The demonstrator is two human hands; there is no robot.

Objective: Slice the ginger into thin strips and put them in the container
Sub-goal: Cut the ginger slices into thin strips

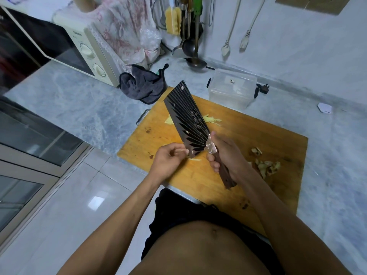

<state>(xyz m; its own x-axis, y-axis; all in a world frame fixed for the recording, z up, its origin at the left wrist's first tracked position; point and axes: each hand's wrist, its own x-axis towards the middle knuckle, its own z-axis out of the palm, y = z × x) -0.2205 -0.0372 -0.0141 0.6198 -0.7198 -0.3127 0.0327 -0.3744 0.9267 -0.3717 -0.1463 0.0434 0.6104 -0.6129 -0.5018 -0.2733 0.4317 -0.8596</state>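
A microwave (pixel 79 50) stands at the upper left of the frame beside a dark cloth (pixel 143 87) on the marble counter (pixel 79 108). Left of centre, the left hand (pixel 168 159) hovers at the heel of the cleaver (pixel 186 120), fingers curled at the blade's lower edge, apparently wiping off clinging ginger; whether it pinches anything cannot be told. The blade is lifted flat-side up over the wooden cutting board (pixel 228 175), likely so the cuttings can be cleared. Pale ginger strips (pixel 210 119) lie on the board behind the blade. The right hand (pixel 226 155) is wrapped firmly round the cleaver's handle. At upper centre right the clear container (pixel 231 88) waits at the board's far edge, within easy reach for loading. Ginger peelings (pixel 266 163) lie at the board's right side.
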